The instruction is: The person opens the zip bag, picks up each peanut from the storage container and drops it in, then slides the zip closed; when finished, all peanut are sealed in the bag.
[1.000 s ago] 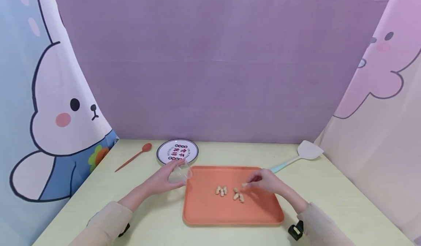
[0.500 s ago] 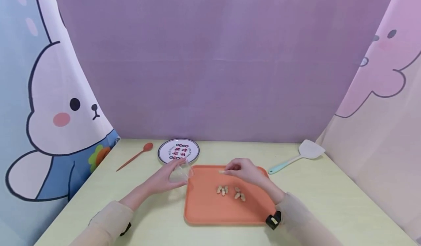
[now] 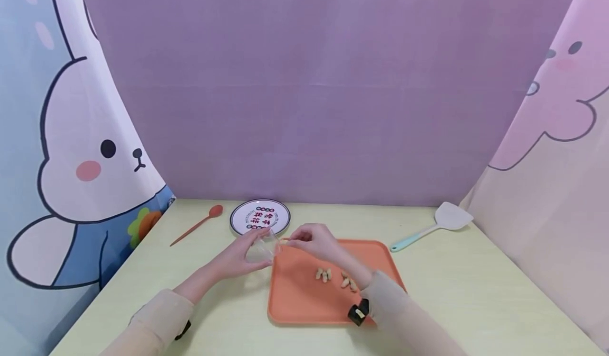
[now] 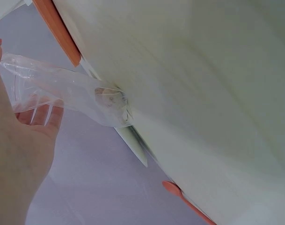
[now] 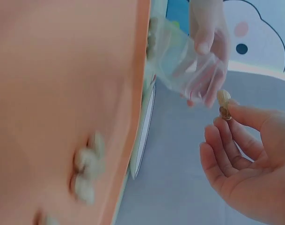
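One peanut (image 5: pixel 223 98) pinched between the right hand's fingers (image 5: pixel 240 135), seemingly just outside the clear bag (image 5: pixel 179 65).

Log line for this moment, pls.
left hand: holds clear bag | right hand: pinches peanut, just outside clear bag | orange tray: loose peanuts, two clusters

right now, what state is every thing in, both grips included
Clear bag: mouth open, something inside
Left grip: holding the clear bag
Held peanut: in the air, outside the clear bag
Right grip: pinching the held peanut
Tray peanuts: loose, in two groups
Orange tray: lying flat
Plate: face up
Red spoon: lying loose
White spatula: lying loose
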Motion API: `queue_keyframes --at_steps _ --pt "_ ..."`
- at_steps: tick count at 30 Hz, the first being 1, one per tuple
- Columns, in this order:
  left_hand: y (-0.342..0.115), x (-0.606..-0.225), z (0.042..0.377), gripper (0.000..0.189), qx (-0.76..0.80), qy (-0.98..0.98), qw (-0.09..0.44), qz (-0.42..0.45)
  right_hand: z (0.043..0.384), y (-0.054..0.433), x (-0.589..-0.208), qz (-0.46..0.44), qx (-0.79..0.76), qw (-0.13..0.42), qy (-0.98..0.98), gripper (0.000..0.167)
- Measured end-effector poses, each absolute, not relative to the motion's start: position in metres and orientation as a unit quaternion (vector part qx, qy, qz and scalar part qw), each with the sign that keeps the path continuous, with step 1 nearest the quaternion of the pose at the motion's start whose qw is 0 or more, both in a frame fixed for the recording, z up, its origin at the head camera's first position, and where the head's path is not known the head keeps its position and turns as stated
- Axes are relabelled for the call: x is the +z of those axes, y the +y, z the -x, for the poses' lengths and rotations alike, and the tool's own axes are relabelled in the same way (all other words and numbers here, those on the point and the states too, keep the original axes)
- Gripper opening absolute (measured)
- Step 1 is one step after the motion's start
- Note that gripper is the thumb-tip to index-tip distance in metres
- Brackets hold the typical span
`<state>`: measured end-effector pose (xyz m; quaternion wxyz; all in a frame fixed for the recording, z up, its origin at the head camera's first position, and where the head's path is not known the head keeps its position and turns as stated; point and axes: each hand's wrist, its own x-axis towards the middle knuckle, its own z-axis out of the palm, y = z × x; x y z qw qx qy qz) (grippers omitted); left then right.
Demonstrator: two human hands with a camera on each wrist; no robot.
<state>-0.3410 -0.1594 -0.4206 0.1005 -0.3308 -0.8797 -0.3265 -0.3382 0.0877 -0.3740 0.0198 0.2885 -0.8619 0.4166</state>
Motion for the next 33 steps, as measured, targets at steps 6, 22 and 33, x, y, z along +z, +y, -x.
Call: queue_keyframes --at_steps 6,22,33 --pt "-0.158 -0.419 0.341 0.078 -0.328 -0.877 0.104 0.336 0.34 0.069 -0.378 -0.287 0.431 0.015 -0.855 0.013" --pt "-0.158 -0.419 0.34 0.075 -0.328 -0.875 0.11 0.339 0.34 0.064 -0.385 -0.289 0.421 0.025 -0.859 0.015" --pt "-0.159 -0.419 0.34 0.076 -0.322 -0.878 0.107 0.337 0.336 0.093 -0.383 -0.284 0.433 0.031 -0.855 0.011"
